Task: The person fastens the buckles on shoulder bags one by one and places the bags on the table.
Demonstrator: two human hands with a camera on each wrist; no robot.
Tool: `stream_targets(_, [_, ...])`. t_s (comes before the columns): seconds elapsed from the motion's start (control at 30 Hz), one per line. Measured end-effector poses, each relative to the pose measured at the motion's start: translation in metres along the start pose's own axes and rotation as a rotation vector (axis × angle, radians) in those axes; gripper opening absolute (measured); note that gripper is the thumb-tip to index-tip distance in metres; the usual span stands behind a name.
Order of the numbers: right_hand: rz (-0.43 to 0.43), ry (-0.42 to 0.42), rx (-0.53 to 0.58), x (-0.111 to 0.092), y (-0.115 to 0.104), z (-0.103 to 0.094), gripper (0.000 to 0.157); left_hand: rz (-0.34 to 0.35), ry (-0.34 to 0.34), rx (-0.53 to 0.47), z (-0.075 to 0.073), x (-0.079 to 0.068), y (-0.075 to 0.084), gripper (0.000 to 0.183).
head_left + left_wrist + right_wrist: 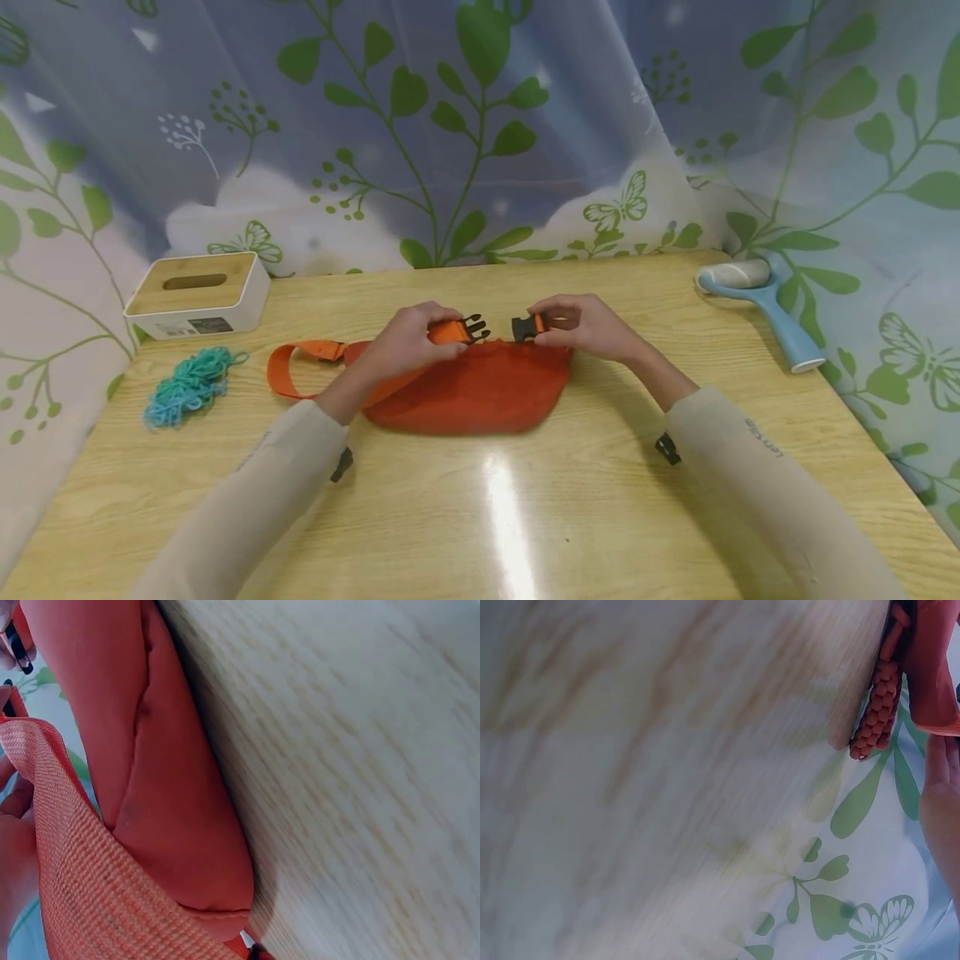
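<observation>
— Where's the pouch?
— Orange waist bag (472,392) centre frame. My left hand (408,342) pinches the pronged buckle (472,327) — my right hand (592,325) grips the socket (527,328), just apart.

Pale wood table (675,517) w/ glare streak — leaf-print curtain (480,125) behind (butterflies too).

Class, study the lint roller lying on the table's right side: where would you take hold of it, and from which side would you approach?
Grip the lint roller by its long blue handle, coming from above and the near side. It lies flat, the handle slanting toward the near right table edge with open space around it, while the white roll sits at the far end near the curtain.
</observation>
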State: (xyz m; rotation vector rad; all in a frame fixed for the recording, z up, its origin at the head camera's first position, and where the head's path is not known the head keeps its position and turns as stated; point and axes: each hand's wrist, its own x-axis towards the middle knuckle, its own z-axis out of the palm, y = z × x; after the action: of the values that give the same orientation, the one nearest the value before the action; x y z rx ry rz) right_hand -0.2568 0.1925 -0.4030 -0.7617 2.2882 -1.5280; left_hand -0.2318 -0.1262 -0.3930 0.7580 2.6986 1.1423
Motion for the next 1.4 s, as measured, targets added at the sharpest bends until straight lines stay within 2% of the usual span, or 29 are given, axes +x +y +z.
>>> stream_targets(0.63, [-0.007, -0.009, 0.010, 0.000, 0.001, 0.000, 0.051, 0.017, -0.037, 0.041, 0.006, 0.006, 0.006, 0.051])
stream_targets(1.0, [-0.004, -0.001, 0.001, -0.001, -0.001, 0.002, 0.051, -0.012, -0.066, 0.013, 0.009, 0.008, 0.008, 0.054])
stream_targets(1.4, [-0.015, -0.004, 0.017, -0.002, -0.004, 0.001, 0.050, -0.011, -0.084, -0.008, 0.014, 0.011, 0.011, 0.053])
